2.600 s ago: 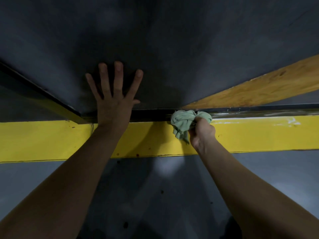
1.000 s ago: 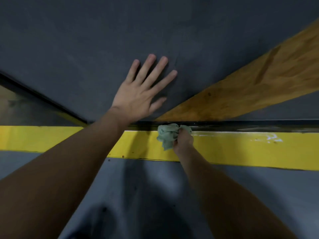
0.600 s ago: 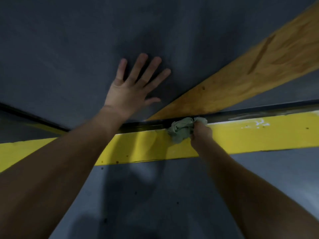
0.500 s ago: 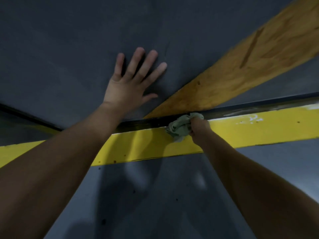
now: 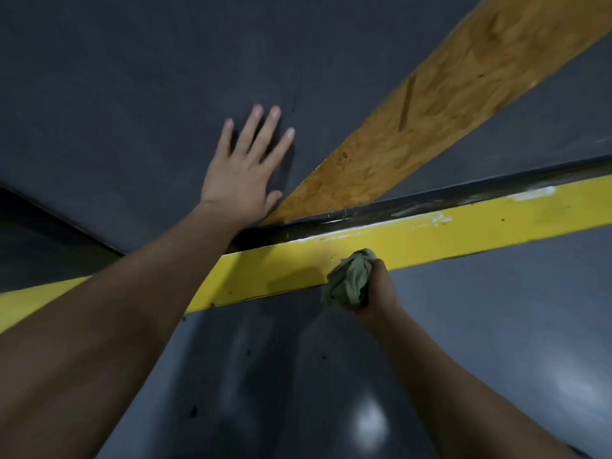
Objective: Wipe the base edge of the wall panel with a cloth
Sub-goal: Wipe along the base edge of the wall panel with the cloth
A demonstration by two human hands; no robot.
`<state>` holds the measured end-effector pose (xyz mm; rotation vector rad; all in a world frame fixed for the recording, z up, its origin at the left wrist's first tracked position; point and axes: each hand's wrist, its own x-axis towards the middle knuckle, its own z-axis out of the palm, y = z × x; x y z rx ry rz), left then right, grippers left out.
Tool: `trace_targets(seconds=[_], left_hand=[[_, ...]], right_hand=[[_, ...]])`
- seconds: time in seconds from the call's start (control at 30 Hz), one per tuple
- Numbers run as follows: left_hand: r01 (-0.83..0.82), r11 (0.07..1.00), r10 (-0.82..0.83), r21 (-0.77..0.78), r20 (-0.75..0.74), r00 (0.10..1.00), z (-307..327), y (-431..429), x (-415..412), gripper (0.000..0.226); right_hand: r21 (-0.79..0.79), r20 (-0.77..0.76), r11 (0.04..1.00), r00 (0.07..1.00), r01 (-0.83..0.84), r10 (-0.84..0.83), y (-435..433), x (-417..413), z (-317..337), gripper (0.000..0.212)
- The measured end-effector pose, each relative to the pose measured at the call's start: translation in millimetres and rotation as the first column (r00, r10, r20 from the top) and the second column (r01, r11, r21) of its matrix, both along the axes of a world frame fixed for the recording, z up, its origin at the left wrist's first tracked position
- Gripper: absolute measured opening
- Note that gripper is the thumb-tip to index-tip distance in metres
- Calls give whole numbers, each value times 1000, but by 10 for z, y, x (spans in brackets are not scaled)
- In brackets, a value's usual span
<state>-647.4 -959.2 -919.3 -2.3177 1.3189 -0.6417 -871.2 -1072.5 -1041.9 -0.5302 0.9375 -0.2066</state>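
Evidently mid-wipe: the left hand (image 5: 240, 180) lay flat, fingers spread, on the wall panel (image 5: 132, 94); the right hand (image 5: 381, 289) clenched the bunched cloth (image 5: 349, 279) over the yellow stripe (image 5: 463, 230), apart from the base edge (image 5: 364, 217). Next, presumably, pressing it onto that edge.

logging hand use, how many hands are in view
2. The left hand lies flat on the dark wall panel; the right hand grips the green cloth at the lower edge of the yellow strip.

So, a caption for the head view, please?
Left hand flat on wall panel; right hand grips cloth at yellow stripe.
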Motion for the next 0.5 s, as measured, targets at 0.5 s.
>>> trace_targets(seconds=[0.5], left_hand=[[-66,998,62,-17,-168,984,658,198,-1241,94]], right_hand=[[119,-24,987,994,-105,109,-25,-532,976,21]])
